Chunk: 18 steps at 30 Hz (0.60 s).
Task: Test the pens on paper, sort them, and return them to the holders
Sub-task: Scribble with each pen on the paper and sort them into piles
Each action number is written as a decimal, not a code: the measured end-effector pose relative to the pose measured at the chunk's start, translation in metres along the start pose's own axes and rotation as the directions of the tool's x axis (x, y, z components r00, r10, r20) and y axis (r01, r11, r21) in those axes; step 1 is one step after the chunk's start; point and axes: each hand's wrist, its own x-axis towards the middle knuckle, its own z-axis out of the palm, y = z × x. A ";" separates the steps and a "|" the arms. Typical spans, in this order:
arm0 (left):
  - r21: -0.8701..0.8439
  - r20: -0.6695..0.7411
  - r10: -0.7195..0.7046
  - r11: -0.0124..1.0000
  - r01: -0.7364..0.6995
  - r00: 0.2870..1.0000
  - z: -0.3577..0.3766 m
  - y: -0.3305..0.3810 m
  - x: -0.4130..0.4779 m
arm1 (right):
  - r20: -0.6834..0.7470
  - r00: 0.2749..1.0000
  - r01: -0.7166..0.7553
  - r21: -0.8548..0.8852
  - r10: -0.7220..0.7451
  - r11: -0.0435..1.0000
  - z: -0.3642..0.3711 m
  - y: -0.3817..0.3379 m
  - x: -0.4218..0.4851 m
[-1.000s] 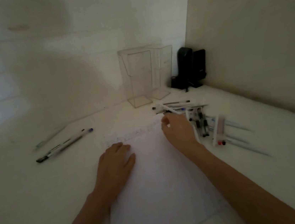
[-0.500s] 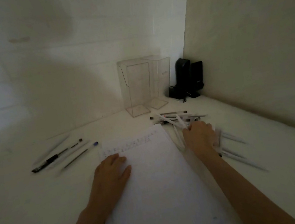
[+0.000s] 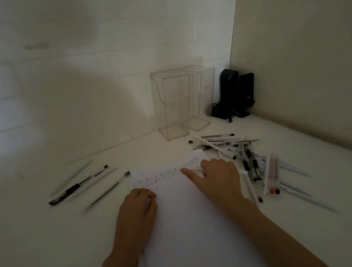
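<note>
A white sheet of paper [image 3: 193, 231] lies in front of me, with a row of scribbles [image 3: 160, 176] along its top edge and its top right corner curled up. My left hand [image 3: 136, 211] rests on the sheet's left side, fingers loosely bent, holding nothing. My right hand [image 3: 218, 179] is at the top of the sheet, closed around a white pen [image 3: 198, 170] whose tip is by the scribbles. Two clear empty holders [image 3: 174, 107] stand side by side at the back wall. A pile of pens [image 3: 244, 153] lies right of the sheet.
Several more pens [image 3: 77, 187] lie apart on the white table to the left of the sheet. A black device [image 3: 232, 93] with a cable stands in the back right corner. Walls close off the table at the back and right.
My right hand has come back from the pile of pens to the top edge of the sheet with a white pen in it. My left hand has stayed on the paper.
</note>
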 end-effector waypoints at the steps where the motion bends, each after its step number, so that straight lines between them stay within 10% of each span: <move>1: -0.003 -0.004 -0.001 1.000 0.001 1.000 0.001 -0.001 0.000 | -0.086 0.996 0.033 -0.007 -0.034 0.999 0.004 -0.001 -0.001; 12: -0.017 -0.006 0.023 1.000 -0.023 1.000 0.004 -0.006 0.001 | -0.232 0.959 0.182 0.062 -0.164 0.981 0.007 -0.006 -0.006; 18: 0.050 -0.004 0.046 0.998 -0.046 0.999 0.001 0.000 -0.001 | -0.233 0.970 0.219 0.733 -0.065 0.644 -0.019 -0.026 0.002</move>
